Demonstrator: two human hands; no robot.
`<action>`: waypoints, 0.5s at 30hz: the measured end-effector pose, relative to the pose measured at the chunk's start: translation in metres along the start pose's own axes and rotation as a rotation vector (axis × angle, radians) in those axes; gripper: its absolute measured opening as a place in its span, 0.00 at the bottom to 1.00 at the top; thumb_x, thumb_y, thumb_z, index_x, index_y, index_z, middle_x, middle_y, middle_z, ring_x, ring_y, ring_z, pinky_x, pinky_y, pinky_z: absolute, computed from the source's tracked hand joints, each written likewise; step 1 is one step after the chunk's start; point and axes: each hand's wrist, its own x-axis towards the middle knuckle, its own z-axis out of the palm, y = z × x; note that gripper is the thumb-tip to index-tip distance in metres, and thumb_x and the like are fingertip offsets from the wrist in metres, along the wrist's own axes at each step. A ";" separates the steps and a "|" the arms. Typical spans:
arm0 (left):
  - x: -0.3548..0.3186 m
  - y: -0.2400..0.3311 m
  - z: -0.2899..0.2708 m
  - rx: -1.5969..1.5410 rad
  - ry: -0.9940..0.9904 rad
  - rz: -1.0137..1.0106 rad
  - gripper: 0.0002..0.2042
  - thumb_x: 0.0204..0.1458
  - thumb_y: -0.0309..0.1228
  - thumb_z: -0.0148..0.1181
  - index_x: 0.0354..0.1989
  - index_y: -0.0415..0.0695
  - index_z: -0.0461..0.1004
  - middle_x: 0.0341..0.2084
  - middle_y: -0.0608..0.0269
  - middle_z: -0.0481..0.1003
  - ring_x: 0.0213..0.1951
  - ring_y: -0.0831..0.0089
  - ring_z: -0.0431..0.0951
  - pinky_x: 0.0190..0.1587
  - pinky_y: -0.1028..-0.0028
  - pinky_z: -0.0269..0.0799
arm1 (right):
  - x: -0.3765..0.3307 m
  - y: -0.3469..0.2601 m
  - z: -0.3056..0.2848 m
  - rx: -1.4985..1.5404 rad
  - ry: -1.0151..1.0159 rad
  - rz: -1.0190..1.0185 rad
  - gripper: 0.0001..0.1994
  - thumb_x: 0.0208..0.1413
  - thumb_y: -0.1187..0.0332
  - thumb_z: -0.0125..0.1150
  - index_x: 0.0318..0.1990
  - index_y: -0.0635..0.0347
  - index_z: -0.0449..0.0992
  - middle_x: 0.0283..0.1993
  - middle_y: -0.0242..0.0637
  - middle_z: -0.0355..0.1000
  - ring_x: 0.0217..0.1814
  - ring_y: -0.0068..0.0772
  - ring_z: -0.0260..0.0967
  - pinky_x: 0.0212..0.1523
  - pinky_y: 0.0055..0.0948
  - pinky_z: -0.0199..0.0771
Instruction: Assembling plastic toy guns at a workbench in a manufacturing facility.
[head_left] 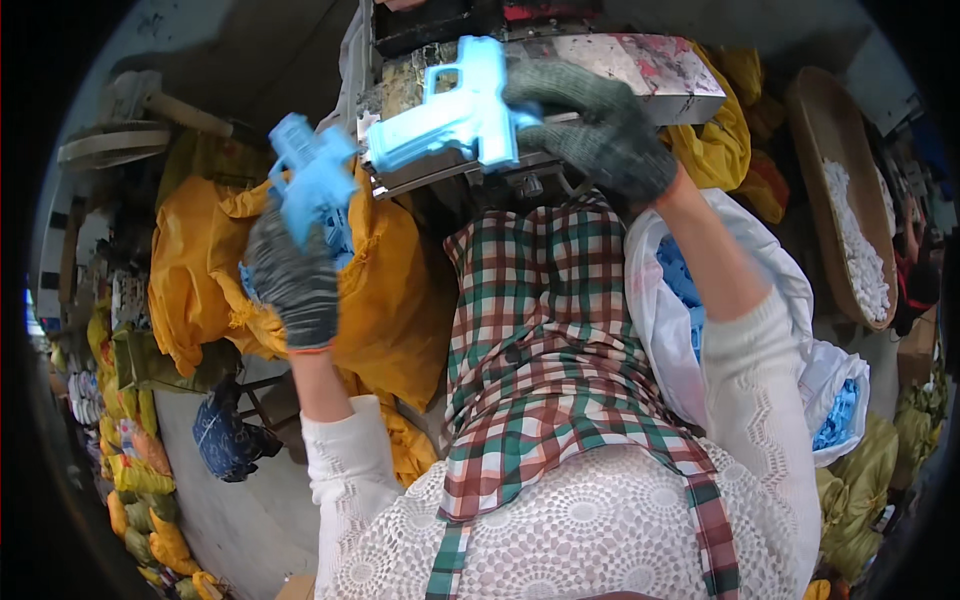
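The person's left hand (292, 268) is in a dark stripy glove and has 1 light blue toy gun (314, 178) by its near end. Most of that toy pokes out past the fingers, up and away from the person. The fingers look bent in around it with little gap, but they are blurry, so where each finger sits cannot be told. Just below this hand is a big orange sack (185, 270), and blue pieces (338, 235) peek out of its open top. The right hand (605, 130), in a dark green-grey glove, has the other toy gun (490, 100). This toy sits to the left of the fingers, with its handle pointing left. The fingers press on its right edge from above and the thumb is below, only a little way apart, with the tip of the toy between them. The other toy gun is over a splotchy metal box (685, 95); whether the 2 touch cannot be told. A checked apron (540, 300) is between the arms, and a white sack (745, 235) with more blue toys (678, 272) is by the right arm.
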 end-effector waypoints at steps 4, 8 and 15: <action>-0.014 -0.046 -0.019 0.250 -0.200 -0.027 0.35 0.43 0.42 0.64 0.60 0.41 0.60 0.51 0.39 0.65 0.53 0.46 0.64 0.59 0.56 0.55 | 0.040 0.045 0.021 -0.374 -0.161 -0.092 0.17 0.53 0.64 0.59 0.51 0.52 0.73 0.58 0.39 0.66 0.62 0.38 0.59 0.62 0.35 0.59; -0.019 -0.028 -0.020 0.035 -0.320 0.008 0.34 0.45 0.41 0.63 0.60 0.41 0.59 0.54 0.41 0.63 0.56 0.46 0.62 0.61 0.55 0.52 | 0.045 0.042 0.025 -0.540 -0.131 -0.051 0.14 0.54 0.61 0.56 0.47 0.52 0.75 0.55 0.39 0.67 0.56 0.40 0.64 0.58 0.36 0.62; -0.024 0.013 -0.015 -0.529 -0.842 0.190 0.28 0.50 0.29 0.60 0.61 0.44 0.61 0.54 0.53 0.68 0.57 0.64 0.66 0.58 0.67 0.60 | -0.052 -0.021 -0.075 -0.218 -0.182 0.223 0.17 0.55 0.64 0.57 0.49 0.64 0.72 0.46 0.48 0.72 0.52 0.46 0.67 0.54 0.36 0.64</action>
